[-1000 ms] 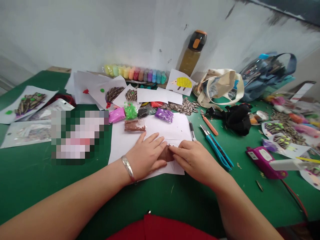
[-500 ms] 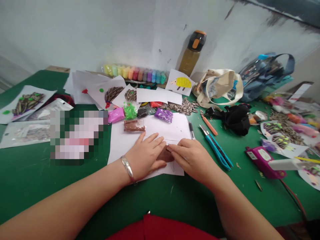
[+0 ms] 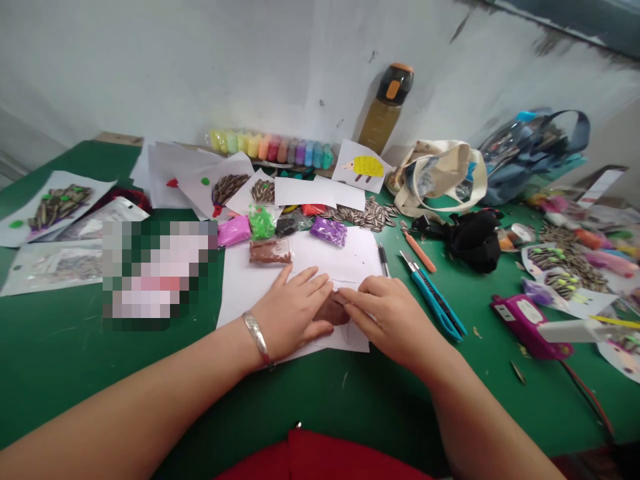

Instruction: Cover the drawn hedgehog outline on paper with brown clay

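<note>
My left hand [image 3: 297, 308] lies flat with its fingers out on the white paper [image 3: 240, 287], its thumb side against a flattened piece of brown modelling clay [image 3: 334, 312]. My right hand [image 3: 383, 307] is closed, its thumb and fingertips pressed together at the clay's upper right edge. Both hands partly cover the clay. An opened packet of brown clay [image 3: 270, 251] lies just beyond my left fingertips. To the right of my right hand are a pen [image 3: 383, 260] and a blue utility knife [image 3: 434, 297].
Pink [image 3: 234, 231], green [image 3: 262, 222] and purple [image 3: 329, 231] clay packets line the paper's far edge. Behind them are sunflower seeds [image 3: 367, 215] and a hedgehog picture [image 3: 361, 167]. A bottle [image 3: 387, 110] stands at the wall. Farther right lie a black pouch [image 3: 473, 243] and a magenta device [image 3: 530, 323].
The view has shifted very slightly. My left hand stays flat on the paper, and my right fingertips have barely moved at the edge of the brown clay.
</note>
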### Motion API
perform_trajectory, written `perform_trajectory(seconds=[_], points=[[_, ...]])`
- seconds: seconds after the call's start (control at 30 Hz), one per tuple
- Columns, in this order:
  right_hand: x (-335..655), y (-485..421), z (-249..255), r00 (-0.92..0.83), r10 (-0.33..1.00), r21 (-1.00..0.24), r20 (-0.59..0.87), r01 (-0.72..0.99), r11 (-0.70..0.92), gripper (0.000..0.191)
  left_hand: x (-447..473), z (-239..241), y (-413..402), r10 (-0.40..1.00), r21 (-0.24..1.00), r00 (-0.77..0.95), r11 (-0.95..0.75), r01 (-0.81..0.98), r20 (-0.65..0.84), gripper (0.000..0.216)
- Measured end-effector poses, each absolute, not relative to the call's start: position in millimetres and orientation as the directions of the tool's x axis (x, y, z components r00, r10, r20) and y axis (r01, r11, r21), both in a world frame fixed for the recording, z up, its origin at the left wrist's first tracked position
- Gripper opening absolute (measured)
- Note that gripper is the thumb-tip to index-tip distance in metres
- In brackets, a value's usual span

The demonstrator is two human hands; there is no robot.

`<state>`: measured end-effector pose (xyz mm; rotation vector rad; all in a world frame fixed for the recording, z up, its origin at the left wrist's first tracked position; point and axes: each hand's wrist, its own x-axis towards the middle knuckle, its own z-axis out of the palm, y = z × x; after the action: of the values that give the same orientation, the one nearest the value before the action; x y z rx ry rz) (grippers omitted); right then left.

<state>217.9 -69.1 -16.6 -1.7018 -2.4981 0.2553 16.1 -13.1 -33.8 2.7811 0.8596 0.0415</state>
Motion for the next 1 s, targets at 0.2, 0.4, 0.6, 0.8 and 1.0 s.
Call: perform_trajectory(seconds=[0.2, 0.4, 0.6, 0.8, 1.0], points=[[210, -70, -17, -0.387, 0.921, -0.074, -0.050, 0.921, 0.383, 0.024, 16, -35, -13, 0.564, 0.236, 0.825, -0.799, 0.553, -0.026, 0.058], [205, -70, -18, -0.356, 0.934, -0.065, -0.028, 0.933, 0.354, 0.024, 15, -35, -12, 0.562, 0.248, 0.827, -0.800, 0.547, -0.011, 0.057], [205, -71, -20, -0.363, 0.932, -0.135, -0.006, 0.924, 0.359, 0.025, 15, -36, -12, 0.562, 0.249, 0.827, -0.802, 0.543, 0.004, 0.056], [199, -71, -22, -0.369, 0.929, -0.062, 0.008, 0.928, 0.369, 0.027, 15, -34, -11, 0.557, 0.282, 0.831, -0.797, 0.535, -0.003, 0.056], [208, -70, -18, -0.326, 0.945, -0.144, -0.001, 0.936, 0.322, 0.025, 14, -33, -10, 0.551, 0.276, 0.834, -0.797, 0.537, -0.031, 0.056]])
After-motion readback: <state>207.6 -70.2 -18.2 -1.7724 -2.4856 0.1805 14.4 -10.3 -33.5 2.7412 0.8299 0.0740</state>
